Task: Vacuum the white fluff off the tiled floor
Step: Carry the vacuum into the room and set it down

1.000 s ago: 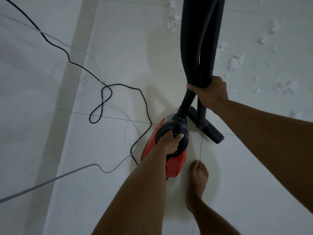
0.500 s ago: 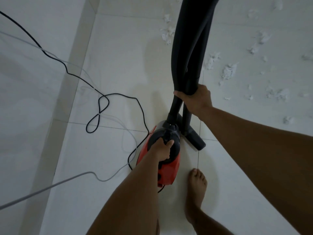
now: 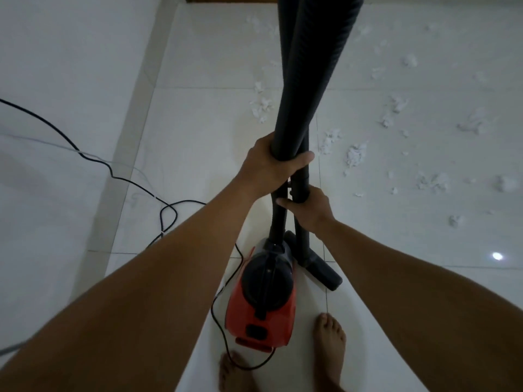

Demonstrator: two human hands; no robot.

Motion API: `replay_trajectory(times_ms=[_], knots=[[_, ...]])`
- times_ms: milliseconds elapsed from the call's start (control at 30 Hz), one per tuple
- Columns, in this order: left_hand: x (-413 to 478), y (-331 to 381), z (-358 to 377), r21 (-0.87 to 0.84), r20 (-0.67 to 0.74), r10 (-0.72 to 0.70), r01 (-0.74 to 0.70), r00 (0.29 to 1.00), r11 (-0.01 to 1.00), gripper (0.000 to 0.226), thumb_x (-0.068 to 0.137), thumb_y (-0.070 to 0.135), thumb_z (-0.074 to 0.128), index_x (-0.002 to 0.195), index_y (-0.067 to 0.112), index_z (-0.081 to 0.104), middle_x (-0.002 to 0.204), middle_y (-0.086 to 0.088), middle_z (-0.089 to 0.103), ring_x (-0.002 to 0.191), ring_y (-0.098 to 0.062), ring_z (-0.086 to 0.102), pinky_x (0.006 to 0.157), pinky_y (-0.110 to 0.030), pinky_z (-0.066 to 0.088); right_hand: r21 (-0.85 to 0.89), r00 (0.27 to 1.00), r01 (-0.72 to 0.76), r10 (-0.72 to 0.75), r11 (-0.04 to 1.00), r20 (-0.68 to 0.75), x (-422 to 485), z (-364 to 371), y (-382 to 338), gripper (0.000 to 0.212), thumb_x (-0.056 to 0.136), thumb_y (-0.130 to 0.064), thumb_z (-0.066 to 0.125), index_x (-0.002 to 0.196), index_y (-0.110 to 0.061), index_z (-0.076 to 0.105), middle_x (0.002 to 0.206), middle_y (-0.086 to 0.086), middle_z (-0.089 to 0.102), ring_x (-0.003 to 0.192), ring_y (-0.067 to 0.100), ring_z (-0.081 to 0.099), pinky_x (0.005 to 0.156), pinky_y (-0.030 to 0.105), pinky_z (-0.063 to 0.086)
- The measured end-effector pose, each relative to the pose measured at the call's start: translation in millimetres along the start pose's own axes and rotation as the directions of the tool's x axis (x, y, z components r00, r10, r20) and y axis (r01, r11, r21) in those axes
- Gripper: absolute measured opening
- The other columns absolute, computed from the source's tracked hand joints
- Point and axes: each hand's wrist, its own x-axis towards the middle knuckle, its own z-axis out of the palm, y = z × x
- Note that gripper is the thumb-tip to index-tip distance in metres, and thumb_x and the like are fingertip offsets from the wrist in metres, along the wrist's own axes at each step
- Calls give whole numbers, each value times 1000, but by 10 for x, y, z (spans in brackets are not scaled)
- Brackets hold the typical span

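One black cord [image 3: 111, 174] loops loose over the tiled floor [image 3: 198, 52] at the far left and runs round to the rear of the red vacuum [image 3: 263, 321], which stands on the tiles just ahead of our bare feet. Our left hand [image 3: 271, 162] is wrapped round both the ribbed hose [image 3: 314, 66] and the stiff tube [image 3: 301, 236] where they cross, fingers curled tight. Just below it, our right hand [image 3: 310, 210] is curled round the tube alone. The tube ends in a flat nozzle [image 3: 319, 271] resting on the floor beside the vacuum. The white fluff [image 3: 355, 155] lies scattered in small tufts on both sides of the hose and out to the right edge, apart from the nozzle. We judge the fluff very light and soft, apt to drift in any draught, so the nozzle should come at it low and slow. The tube looks rigid and is the place to hold for steering, while the hose bends and will trail. The vacuum's body is the only container here, and it is closed, so we cannot see what is in it.
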Motion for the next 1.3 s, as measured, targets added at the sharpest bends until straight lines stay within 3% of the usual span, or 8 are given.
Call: replay_trajectory(times_ms=[200, 467, 567, 633, 733, 900, 1033, 1300], knots=[[21, 46, 133, 2, -66, -22, 22, 998, 1000, 46, 81, 42, 78, 119, 22, 65, 100, 6, 72, 91, -10, 70, 82, -30, 60, -1, 999, -7, 7, 1000, 36, 24, -81, 63, 47, 79, -28, 87, 120, -19, 66, 101, -5, 65, 97, 18, 61, 83, 29, 50], [-39, 103, 115, -93, -39, -58, 54, 998, 994, 53, 81, 41, 80, 126, 19, 63, 106, 7, 71, 98, -7, 69, 91, -31, 59, -1, 998, -46, 46, 999, 33, 57, -30, -6, 55, 71, -34, 92, 115, -13, 68, 103, 3, 70, 98, 24, 68, 86, 38, 59], [-101, -38, 66, -100, 8, -38, 38, 999, 994, 83, 68, 49, 87, 139, 24, 51, 127, 6, 64, 115, -7, 62, 96, -28, 55, 25, 999, -53, 53, 998, -11, 15, 13, 12, 54, 76, -37, 89, 120, -13, 68, 101, 1, 69, 94, 22, 67, 81, 33, 58], [-216, -311, 9, -71, 93, -130, 137, 987, 988, 113, 64, 48, 90, 155, 31, 24, 155, 1, 39, 141, -12, 39, 107, -25, 41, 43, 998, -54, 54, 998, -19, 2, 23, 18, 54, 77, -37, 87, 123, -15, 68, 103, 0, 70, 96, 21, 68, 82, 32, 58], [-605, -976, -45, 59, 256, -388, 387, 885, 920, 130, 69, 25, 91, 159, 34, -2, 166, -6, 10, 152, -18, 11, 118, -37, 24, 64, 999, -44, 46, 997, -29, -3, 23, 8, 58, 76, -36, 89, 125, -13, 67, 109, 0, 71, 100, 21, 68, 91, 35, 59], [-1259, -1907, 184, 373, 327, -576, 458, 749, 807, 134, 65, 11, 87, 159, 32, -6, 161, -6, 23, 148, -27, 24, 112, -39, 32, 73, 998, -24, 28, 997, -51, -10, 75, 53, 57, 77, -38, 88, 125, -15, 67, 102, -5, 67, 93, 17, 65, 89, 34, 58], [-1517, -2466, 443, 507, 299, -539, 348, 788, 789, 163, 35, 30, 92, 150, 52, -21, 157, -3, 27, 143, -34, 34, 103, -57, 47, 90, 997, 6, 2, 996, -83, -15, 156, 129, 51, 78, -39, 86, 121, -18, 69, 98, -8, 68, 93, 17, 67, 90, 36, 58], [-1791, -2655, 612, 742, 169, -432, 174, 886, 647, 169, 43, 38, 97, 144, 44, -38, 165, -2, 5, 137, -44, 38, 97, -65, 46, 99, 991, 31, -18, 995, -133, -59, 265, 194, 53, 78, -42, 85, 123, -19, 69, 110, -2, 74, 101, 21, 69, 94, 41, 58]])
